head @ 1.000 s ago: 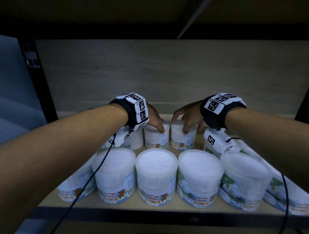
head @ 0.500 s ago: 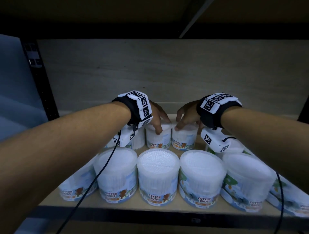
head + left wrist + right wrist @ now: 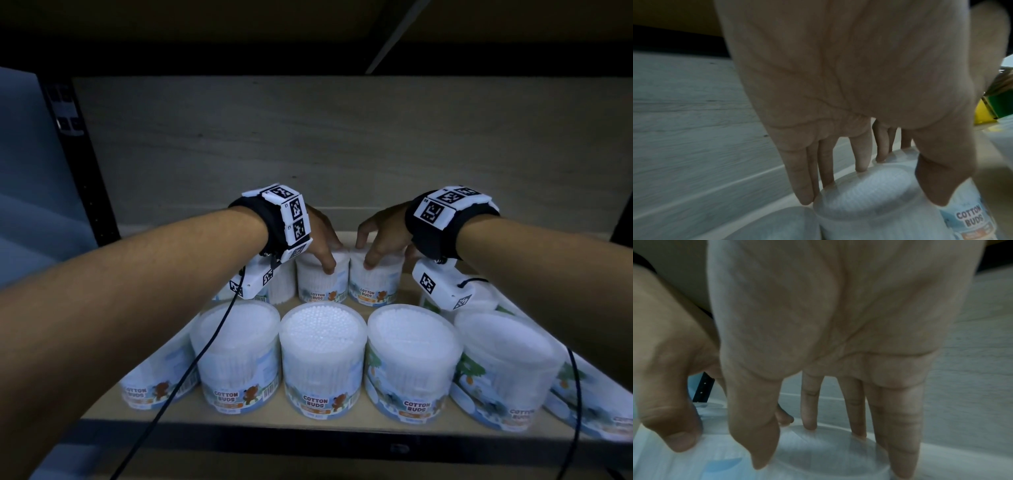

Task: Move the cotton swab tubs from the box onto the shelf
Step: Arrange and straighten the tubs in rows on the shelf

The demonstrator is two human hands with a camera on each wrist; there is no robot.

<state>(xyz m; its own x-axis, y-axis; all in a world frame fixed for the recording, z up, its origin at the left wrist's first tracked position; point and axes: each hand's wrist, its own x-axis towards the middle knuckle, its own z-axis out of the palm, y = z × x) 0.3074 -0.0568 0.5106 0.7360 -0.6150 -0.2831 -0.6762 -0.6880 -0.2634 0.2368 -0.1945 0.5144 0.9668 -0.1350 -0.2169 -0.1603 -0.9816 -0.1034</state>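
While left hand (image 3: 322,236) and right hand (image 3: 380,236) each clasp back-row tub (image 3: 322,279) lid on shelf (image 3: 239,419), we judge tubs light, slick plastic; grip lid rim.

I count ten cotton swab tubs (image 3: 322,356) on the one shelf (image 3: 363,419); six stand in the front row, the outermost two partly cut off by my arms; behind them I make out four more, though the wrist gear hides part of that row, so there may be others I cannot see; two hands are in view, the left hand (image 3: 322,240) and the right hand (image 3: 383,236), each set over the top of one back-row tub, so two tubs are held and eight stand free; two marker bands (image 3: 274,222), two wrist cameras (image 3: 253,281) and two black cables (image 3: 191,363), one per arm.
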